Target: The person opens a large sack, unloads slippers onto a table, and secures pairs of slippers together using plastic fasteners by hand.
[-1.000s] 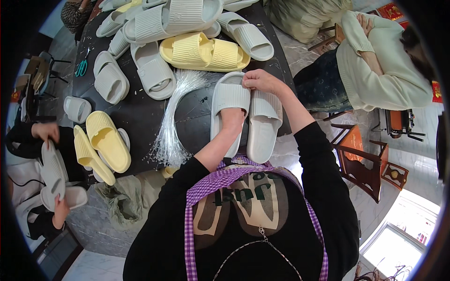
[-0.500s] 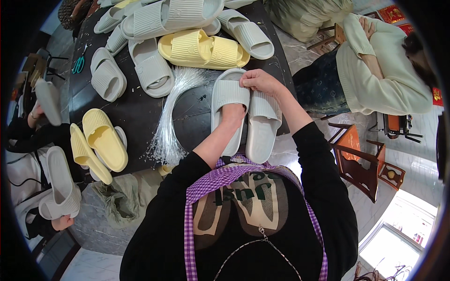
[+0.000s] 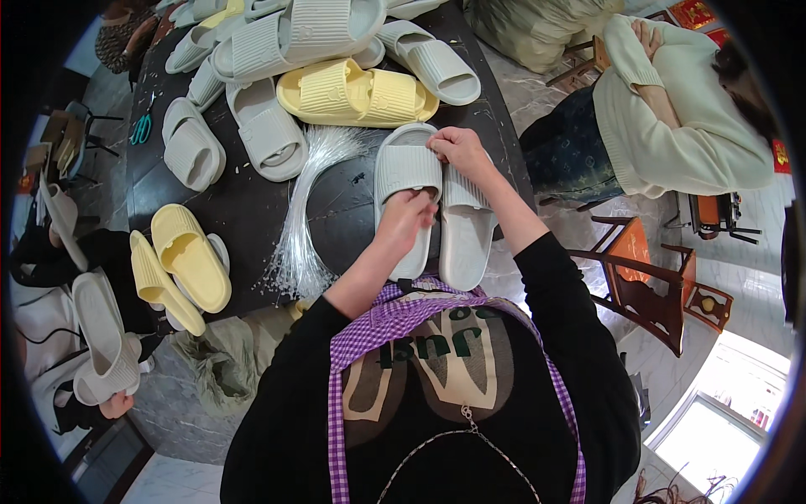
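Observation:
A pair of light grey slide slippers lies side by side at the table's near edge, in front of me: a left slipper (image 3: 409,168) and a right slipper (image 3: 466,248). My left hand (image 3: 405,223) is at the rear opening of the left slipper's ribbed strap, fingers curled together. With fingertips pinched, my right hand (image 3: 460,151) touches the strap's upper right edge, between the two slippers. What either hand pinches is too small to make out. Just left of the pair lies a bundle of clear plastic strands (image 3: 302,227).
Grey slippers (image 3: 273,42) and a yellow pair (image 3: 357,92) are piled across the dark table (image 3: 252,189). More yellow slippers (image 3: 191,256) lie left, teal-handled scissors (image 3: 141,128) far left. A co-worker's hand (image 3: 116,405) holds grey slippers; another person (image 3: 663,126) sits right, near a wooden chair (image 3: 634,269).
My left hand has drawn back out of the left slipper's strap toward me, its fingers now showing. My right hand stays at the strap edge. At left, the co-worker's raised slipper has shifted.

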The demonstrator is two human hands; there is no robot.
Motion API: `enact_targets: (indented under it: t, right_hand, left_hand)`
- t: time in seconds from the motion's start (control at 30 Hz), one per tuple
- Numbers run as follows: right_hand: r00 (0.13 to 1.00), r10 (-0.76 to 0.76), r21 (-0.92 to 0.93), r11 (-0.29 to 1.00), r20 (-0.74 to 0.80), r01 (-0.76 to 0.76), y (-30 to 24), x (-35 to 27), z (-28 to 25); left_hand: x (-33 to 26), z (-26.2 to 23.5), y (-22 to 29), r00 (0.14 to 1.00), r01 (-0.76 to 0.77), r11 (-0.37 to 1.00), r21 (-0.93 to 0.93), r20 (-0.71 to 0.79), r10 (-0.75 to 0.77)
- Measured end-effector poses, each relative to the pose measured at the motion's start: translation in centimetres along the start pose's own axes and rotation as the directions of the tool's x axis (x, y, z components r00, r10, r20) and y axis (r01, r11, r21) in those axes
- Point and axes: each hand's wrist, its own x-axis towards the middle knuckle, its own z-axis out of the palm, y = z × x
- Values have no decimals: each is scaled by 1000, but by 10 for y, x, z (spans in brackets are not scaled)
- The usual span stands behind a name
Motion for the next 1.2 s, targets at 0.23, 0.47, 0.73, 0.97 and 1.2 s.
enact_targets:
  t: [0.23, 0.47, 0.73, 0.97, 1.2]
  right_hand:
    - [994, -102, 7, 995, -34, 102, 3, -9, 0]
    - [991, -108, 179, 977, -73, 120, 1, -16, 3]
    - [992, -41, 378, 922, -118, 83, -2, -27, -1]
    - [995, -52, 449, 889, -90, 87, -7, -29, 2]
    - [995, -39, 446, 892, -88, 74, 1, -22, 3]
  left_hand:
    - [13, -7, 71, 717, -528, 462, 713, 83, 693]
    - [93, -7, 97, 796, -465, 234, 853, 288, 533]
    - [93, 1, 94, 908, -297, 473, 829, 91, 409]
    - [114, -25, 103, 1000, 13, 890, 456, 2, -16]
    - [103, -10, 89, 921, -284, 576, 767, 52, 385]
